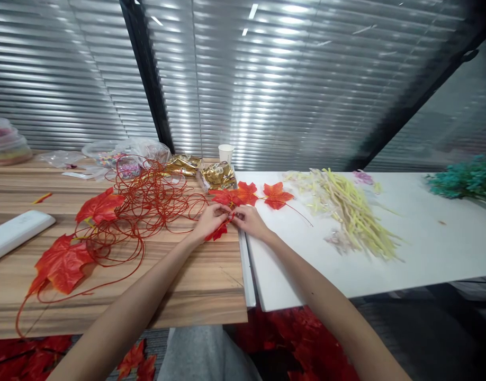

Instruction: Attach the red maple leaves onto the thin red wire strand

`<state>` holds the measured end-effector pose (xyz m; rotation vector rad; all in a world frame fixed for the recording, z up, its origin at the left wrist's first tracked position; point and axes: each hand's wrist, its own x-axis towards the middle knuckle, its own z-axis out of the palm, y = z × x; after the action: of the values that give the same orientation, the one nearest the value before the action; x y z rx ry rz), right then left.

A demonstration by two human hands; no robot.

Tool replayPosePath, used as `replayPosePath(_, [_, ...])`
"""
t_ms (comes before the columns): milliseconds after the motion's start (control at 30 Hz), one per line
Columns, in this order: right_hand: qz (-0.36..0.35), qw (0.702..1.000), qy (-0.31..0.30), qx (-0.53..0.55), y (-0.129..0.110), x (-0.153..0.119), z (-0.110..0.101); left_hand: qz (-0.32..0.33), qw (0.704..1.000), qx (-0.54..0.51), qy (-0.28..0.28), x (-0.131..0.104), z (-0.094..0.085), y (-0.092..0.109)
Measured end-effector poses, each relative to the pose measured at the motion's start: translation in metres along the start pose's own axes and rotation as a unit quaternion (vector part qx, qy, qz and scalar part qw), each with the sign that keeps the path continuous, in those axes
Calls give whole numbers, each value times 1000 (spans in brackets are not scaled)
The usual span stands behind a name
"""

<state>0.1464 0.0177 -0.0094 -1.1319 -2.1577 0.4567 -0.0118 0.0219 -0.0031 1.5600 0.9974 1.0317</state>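
My left hand (210, 221) and my right hand (249, 219) meet over the seam between the two tables, fingertips pinched together on a red leaf (217, 232) and its cord. Just beyond them lie more red maple leaves (246, 193), with another leaf (275, 196) to the right on the white table. A large tangle of red cord (151, 201) spreads to the left of my hands. Two big red leaves, one nearer (64, 263) and one farther (100, 205), rest at the tangle's left side. The exact spot between my fingertips is mostly hidden.
Gold packets (218, 175), a paper cup (226, 153) and bags of beads (127, 153) stand along the back. Yellow strips (352, 211) lie on the white table (429, 248). A white case (18, 233) is at left, teal foliage (465, 179) at far right. Red leaves (306, 338) lie below.
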Motion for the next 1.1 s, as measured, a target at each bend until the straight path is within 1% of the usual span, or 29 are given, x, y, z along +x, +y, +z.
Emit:
replayPosePath(300, [-8, 1000, 10, -4, 3, 1, 2, -18, 1000, -14, -9, 0, -2, 0])
replayPosePath(667, [-11, 1000, 11, 12, 4, 0, 2, -7, 1000, 13, -6, -1, -2, 4])
replayPosePath(900, [-10, 1000, 12, 10, 4, 1, 3, -18, 1000, -24, 1, -2, 1, 7])
replayPosePath(1100, [-9, 1000, 13, 11, 2, 0, 2, -22, 1000, -19, 7, -3, 2, 11])
